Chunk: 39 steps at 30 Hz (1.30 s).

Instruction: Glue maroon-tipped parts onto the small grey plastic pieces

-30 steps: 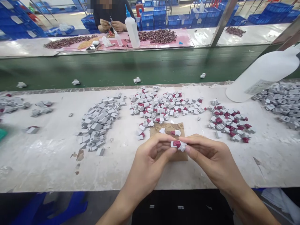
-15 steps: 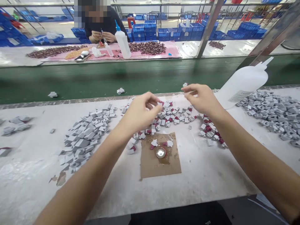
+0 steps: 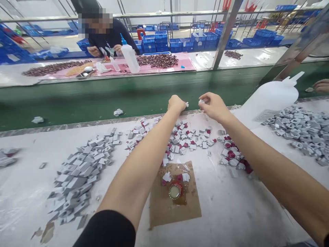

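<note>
My left hand [image 3: 176, 103] is stretched out over the near edge of the green belt, its fingers closed around a small white and dark red plastic piece [image 3: 186, 104]. To its right, the fingertips of my right hand [image 3: 212, 105] close on a small white plastic piece [image 3: 200, 101], partly hidden by the fingers. Below both hands lies a spread of grey-white and dark red pieces [image 3: 180, 139]. On a brown cardboard square [image 3: 177, 218] nearer me stand a bottle cap [image 3: 174, 192] with something pale inside and a few of the same pieces.
Piles of grey plastic parts lie left [image 3: 79, 171] and right [image 3: 305, 132]. A large white squeeze bottle [image 3: 269, 101] leans at the right. Small clumps [image 3: 118, 112] sit on the green belt [image 3: 97, 99]. Across it, a co-worker [image 3: 110, 41] works behind another squeeze bottle [image 3: 130, 58].
My left hand has reached forward from above the loose pieces to the belt's edge. The right hand has closed on the white piece there. The view has tilted up, and another person's hand appears far right.
</note>
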Motion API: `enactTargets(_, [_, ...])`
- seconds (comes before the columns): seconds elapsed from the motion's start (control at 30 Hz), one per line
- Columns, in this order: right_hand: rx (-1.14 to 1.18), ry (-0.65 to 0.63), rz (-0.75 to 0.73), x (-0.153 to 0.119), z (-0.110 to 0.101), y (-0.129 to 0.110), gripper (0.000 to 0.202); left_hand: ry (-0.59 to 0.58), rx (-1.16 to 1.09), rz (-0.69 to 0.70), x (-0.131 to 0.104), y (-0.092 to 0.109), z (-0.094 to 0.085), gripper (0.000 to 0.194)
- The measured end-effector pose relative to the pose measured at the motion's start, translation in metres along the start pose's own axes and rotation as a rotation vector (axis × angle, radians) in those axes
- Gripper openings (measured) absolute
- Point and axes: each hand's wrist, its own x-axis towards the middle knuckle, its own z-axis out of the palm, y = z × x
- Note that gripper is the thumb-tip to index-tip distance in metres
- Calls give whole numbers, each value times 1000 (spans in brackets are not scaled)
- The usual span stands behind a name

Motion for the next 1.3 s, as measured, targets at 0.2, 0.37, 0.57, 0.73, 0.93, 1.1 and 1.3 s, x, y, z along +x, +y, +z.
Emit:
enactTargets(0.2, [401,-85,-25,-90,-27,-18,32,-51,-51,174,-67,-5,-40,33])
enactTargets(0.37, [904,-149,68,-160,-26,-52,43,-246,-345,458,-186,-31,-70,21])
enactTargets(0.57, [624,-151,-70,-239,-19,-71,25,-190,-433,415,-292,-70,-79,11])
enactTargets(0.73, [360,-307,-313,-279,-25,-62,14,-279,-352,387,-342,-89,-83,13])
enactTargets(0.93, [218,-376,-394,-303,-31,-42,19,-219,-233,271,-379,-121,-76,9])
enactTargets(1.1, [-13,-145,-285,-311,-36,10,21,561,264,-46,-385,-192,-95,28])
enactTargets(1.3, [-89,-92,-273,-316,-38,30,22,617,321,-359,-391,-223,-128,32])
